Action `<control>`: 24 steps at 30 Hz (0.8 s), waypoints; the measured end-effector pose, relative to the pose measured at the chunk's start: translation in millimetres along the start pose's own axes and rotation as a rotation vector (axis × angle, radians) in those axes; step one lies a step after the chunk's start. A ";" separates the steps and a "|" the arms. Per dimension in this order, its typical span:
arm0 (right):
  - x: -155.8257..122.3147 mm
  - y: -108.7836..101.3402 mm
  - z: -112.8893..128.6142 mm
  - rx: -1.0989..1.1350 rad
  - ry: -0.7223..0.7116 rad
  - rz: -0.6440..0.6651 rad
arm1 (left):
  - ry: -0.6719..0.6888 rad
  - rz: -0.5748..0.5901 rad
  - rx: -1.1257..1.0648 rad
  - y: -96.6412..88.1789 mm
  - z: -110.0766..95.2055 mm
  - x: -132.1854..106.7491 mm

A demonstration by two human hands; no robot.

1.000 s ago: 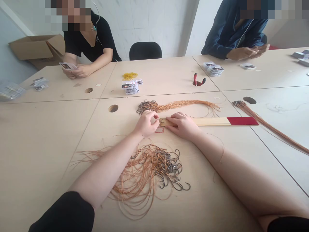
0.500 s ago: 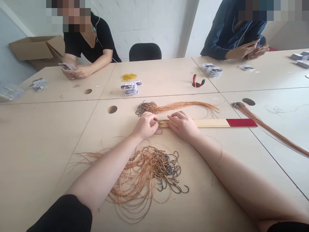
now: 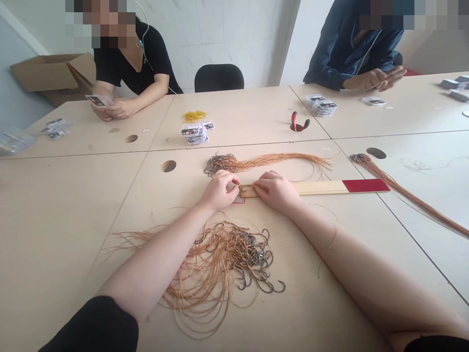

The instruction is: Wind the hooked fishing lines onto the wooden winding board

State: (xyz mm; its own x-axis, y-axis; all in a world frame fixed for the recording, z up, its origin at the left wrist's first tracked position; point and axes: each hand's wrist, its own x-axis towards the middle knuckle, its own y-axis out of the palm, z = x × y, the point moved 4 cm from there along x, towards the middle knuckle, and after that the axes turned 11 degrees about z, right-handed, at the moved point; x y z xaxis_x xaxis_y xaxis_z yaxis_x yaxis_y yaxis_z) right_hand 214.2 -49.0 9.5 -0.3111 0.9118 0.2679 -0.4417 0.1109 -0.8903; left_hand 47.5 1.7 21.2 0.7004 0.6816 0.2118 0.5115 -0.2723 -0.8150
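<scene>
1. Pale wooden tables with round cable holes fill the room, below a white tiled wall and beside an open cardboard box.
2. Two co-workers sit across the tables. One co-worker's hands hold a card packet.
3. Yellow rubber bands, stacked card packets and red-handled pliers lie farther off.
4. The left hand sits at the slotted end of a red-tipped wooden board, its fingers curled together; whether they clamp anything, I cannot tell.
5. The right hand rests on the board, fingers close together, not gripping.
6. Snelled fishing hooks lie tangled below the forearms, a straightened bundle of snelled hooks lies just beyond the board, and another bundle lies to the right.
</scene>
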 end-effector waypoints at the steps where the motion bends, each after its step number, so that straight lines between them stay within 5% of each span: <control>1: 0.1 0.0 0.0 0.003 -0.005 0.000 | 0.004 -0.001 0.000 -0.1 -0.1 0.0; 24: -1.2 -1.7 1.5 0.045 -0.117 -0.054 | 0.033 0.051 -0.004 3.1 2.0 1.0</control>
State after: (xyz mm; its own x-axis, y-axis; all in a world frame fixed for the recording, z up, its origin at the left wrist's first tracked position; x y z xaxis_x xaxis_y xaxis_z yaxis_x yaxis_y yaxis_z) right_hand 214.0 -50.9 11.2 -0.3804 0.8525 0.3585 -0.4973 0.1383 -0.8565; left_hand 48.8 2.9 17.8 0.7417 0.6439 0.1879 0.4768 -0.3091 -0.8229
